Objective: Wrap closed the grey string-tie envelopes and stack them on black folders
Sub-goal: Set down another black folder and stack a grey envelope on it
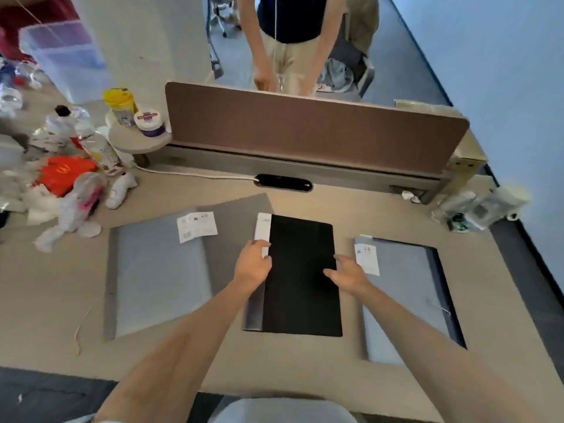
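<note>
A black folder (pixel 300 288) lies in the middle of the desk, on top of a grey envelope whose left strip (pixel 254 312) and white label (pixel 263 227) stick out. My left hand (pixel 253 264) grips the folder's left edge near the label. My right hand (pixel 348 273) rests on the folder's right edge with fingers spread. To the left lies a pile of grey envelopes (pixel 158 276) with a white label (pixel 197 227). To the right another grey envelope (pixel 403 294) lies on a black folder (pixel 448 297), its string (pixel 439 306) loose.
A brown divider panel (pixel 305 129) closes the desk's far side, and a person stands behind it. Crumpled bags and bottles (pixel 67 166) crowd the left. Plastic-wrapped items (pixel 479 209) sit at the far right. A loose string (pixel 82 322) lies near the left envelopes.
</note>
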